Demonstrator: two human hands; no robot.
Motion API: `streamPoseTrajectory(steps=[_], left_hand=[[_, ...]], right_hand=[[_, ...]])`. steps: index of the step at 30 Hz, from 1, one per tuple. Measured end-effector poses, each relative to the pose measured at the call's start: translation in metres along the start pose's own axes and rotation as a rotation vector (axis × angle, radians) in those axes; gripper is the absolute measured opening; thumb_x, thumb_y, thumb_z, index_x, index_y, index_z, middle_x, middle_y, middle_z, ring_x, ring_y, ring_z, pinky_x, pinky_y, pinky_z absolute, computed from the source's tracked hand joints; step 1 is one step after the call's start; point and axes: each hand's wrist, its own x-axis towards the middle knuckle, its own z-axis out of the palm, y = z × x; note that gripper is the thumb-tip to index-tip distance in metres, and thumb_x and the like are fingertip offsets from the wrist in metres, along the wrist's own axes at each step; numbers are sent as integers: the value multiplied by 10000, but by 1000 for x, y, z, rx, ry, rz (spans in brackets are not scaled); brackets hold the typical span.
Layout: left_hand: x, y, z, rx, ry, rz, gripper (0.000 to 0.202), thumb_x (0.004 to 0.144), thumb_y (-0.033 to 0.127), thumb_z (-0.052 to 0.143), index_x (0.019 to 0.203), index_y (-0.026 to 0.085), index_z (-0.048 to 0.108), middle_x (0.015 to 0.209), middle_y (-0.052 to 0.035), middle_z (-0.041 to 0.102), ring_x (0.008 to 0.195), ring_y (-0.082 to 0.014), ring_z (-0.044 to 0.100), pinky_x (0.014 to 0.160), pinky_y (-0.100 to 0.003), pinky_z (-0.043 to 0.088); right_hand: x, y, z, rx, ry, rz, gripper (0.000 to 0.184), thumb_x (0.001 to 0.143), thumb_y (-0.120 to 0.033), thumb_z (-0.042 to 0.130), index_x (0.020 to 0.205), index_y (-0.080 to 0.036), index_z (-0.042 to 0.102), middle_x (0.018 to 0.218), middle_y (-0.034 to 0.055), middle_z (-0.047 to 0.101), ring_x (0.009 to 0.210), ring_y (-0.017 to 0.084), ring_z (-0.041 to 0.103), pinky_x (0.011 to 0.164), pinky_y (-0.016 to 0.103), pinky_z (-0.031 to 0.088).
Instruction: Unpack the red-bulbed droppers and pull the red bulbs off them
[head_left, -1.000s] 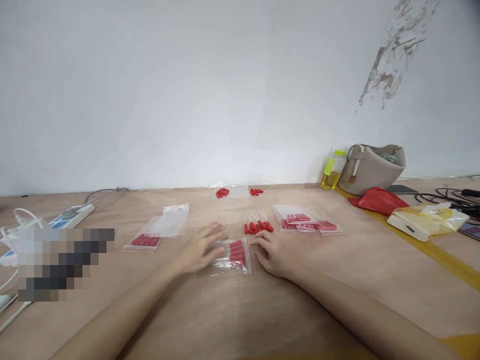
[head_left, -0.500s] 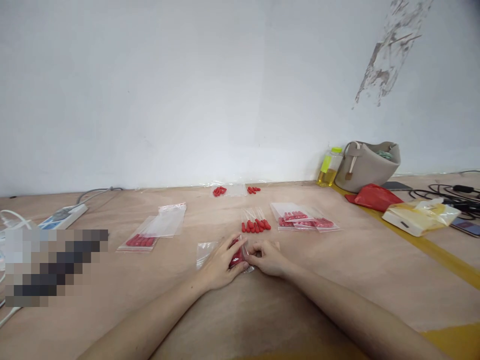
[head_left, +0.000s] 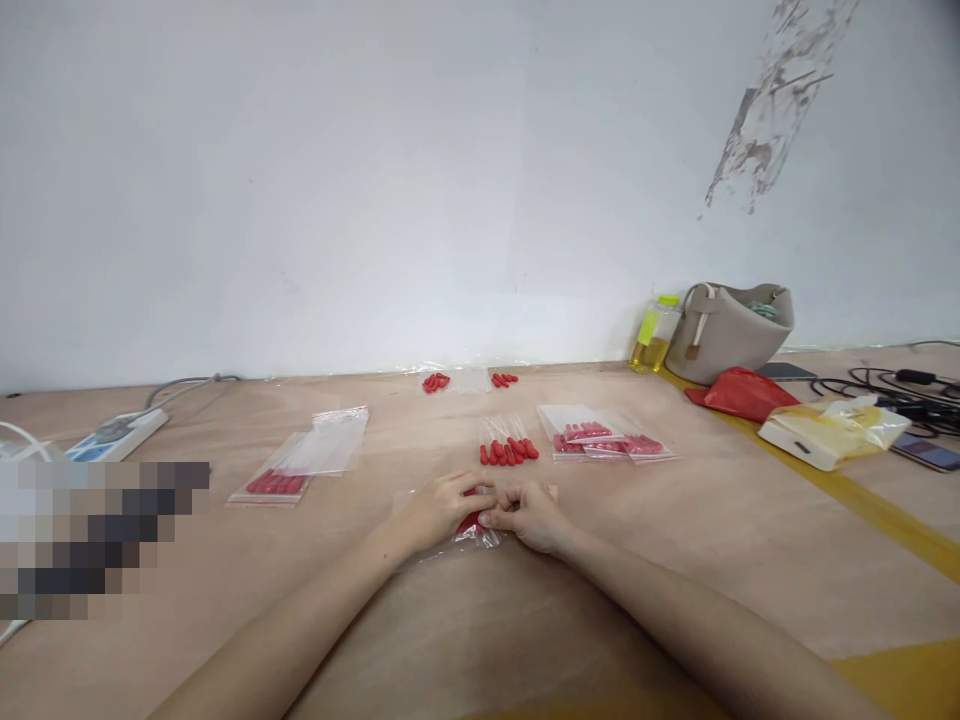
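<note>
A small clear plastic bag with red pieces (head_left: 471, 523) lies on the table in front of me, partly hidden by my fingers. My left hand (head_left: 435, 515) rests over its left side, fingers bent across the top and holding it. At the bag's right edge, the thumb and fingers of my right hand (head_left: 531, 512) are pinched together on the plastic. Just beyond my hands is a row of thin pale sticks with red bulb ends (head_left: 510, 453). Several clear bags with red-ended pieces (head_left: 611, 440) overlap to the right of that row.
To the left lie a bag of red-ended pieces (head_left: 276, 483) and a flat clear bag (head_left: 339, 440). Small red piles (head_left: 436, 383) sit by the wall. A power strip (head_left: 120, 435) is far left; a bottle (head_left: 654, 335), grey handbag (head_left: 731, 335), red pouch (head_left: 741, 395) and tissue pack (head_left: 829, 432) stand right.
My left hand has shifted slightly and its thumb is no longer visible on the bag's near side. My right fingers have moved a little left over the bag's edge.
</note>
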Motion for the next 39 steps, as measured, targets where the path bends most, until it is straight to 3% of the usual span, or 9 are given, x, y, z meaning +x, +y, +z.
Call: streamPoseTrajectory(steps=[6,12,14,16,18,21,25,33,39], left_hand=[[0,0,4,4,-9,42,234,887,245,396,900,187,622,1000,-42,607,899,-142,565,796,-255,436],[-4,0,6,71,71,13,274,906,189,332,876,162,602,950,-44,631,870,-129,582,783,-246,438],[-6,1,6,76,86,2,252,902,186,343,888,159,593,955,-45,627,868,-131,579,773,-244,440],[-7,1,7,73,85,-5,241,899,173,344,904,161,585,952,-45,623,860,-130,577,763,-240,441],[-8,1,8,68,79,-16,243,897,156,338,918,167,579,948,-43,621,860,-127,574,763,-239,439],[-9,-1,11,61,76,-32,228,893,156,347,917,169,573,958,-44,615,874,-132,569,772,-245,436],[-10,-2,12,53,69,-28,223,896,173,346,886,171,569,935,-40,609,871,-133,560,780,-252,433],[-4,0,3,36,-47,81,262,904,170,306,825,167,556,922,-44,583,930,-152,529,802,-269,434],[-10,-13,-19,11,-28,-1,303,914,162,253,985,199,546,1074,-31,558,1004,-135,513,858,-273,428]], right_hand=[[-1,-1,0,-9,21,-11,362,606,-541,637,551,-184,631,550,-48,576,666,144,512,847,375,238],[-3,1,0,-84,52,-52,398,771,-480,482,546,-165,573,507,-53,508,563,108,469,807,377,281],[-4,6,-1,-107,100,-178,300,793,-375,469,601,-168,570,532,-43,520,554,108,467,757,339,321],[-5,11,-3,-121,145,-407,106,758,-245,502,744,-180,585,656,-20,573,625,123,495,731,307,343],[-5,15,-5,-173,184,-648,183,709,-154,528,877,-202,580,801,8,591,745,145,504,736,297,348],[-1,19,-7,-321,284,-870,146,725,-144,531,821,-230,600,804,16,581,776,156,473,738,311,330],[5,19,-5,-459,356,-1022,157,798,-168,494,743,-255,612,747,0,590,733,142,454,751,332,302],[6,13,-6,-640,275,-1109,295,863,-94,347,725,-208,582,718,1,594,767,134,476,800,362,266],[2,9,-18,-589,127,-1074,176,827,-118,432,807,-207,583,906,23,631,936,168,480,819,358,283]])
